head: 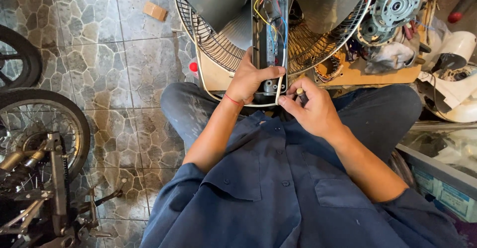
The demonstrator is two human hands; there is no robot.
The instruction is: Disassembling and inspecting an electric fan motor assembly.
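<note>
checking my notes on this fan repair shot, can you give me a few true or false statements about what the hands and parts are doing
1. The left hand grips the fan's open dark housing near its lower end. True.
2. The right hand is empty. False: it holds a small tool with a pale tip between the fingers, by the white cord.
3. Coloured wires show inside the open housing. True.
4. The fan's wire guard lies on the tiled floor beside the motorbike wheel. False: it sits behind the housing, in front of the person's knees.
5. A red band is on the left wrist. True.
</note>
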